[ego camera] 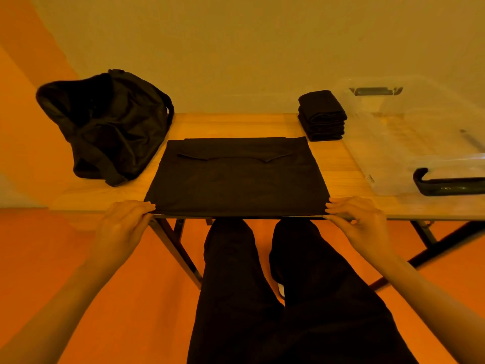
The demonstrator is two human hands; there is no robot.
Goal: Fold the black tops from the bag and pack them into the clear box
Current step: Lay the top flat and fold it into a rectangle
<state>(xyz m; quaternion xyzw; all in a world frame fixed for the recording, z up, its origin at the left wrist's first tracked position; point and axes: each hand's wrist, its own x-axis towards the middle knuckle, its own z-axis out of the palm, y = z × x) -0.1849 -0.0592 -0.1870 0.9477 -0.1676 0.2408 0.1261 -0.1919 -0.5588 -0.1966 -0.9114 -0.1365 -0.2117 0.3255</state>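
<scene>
A black top (236, 177) lies flat in the middle of the wooden table (351, 166), its sleeves folded in across the far part. My left hand (123, 227) pinches its near left corner at the table's front edge. My right hand (359, 222) pinches the near right corner. A black bag (105, 122) slumps at the back left of the table. A stack of folded black tops (321, 115) stands at the back right, beside the clear box (409, 143) with black handles.
The clear box fills the table's right side and runs out of view. A wall stands right behind the table. My legs in black trousers (288, 298) are below the front edge, between the table's dark metal legs (178, 248).
</scene>
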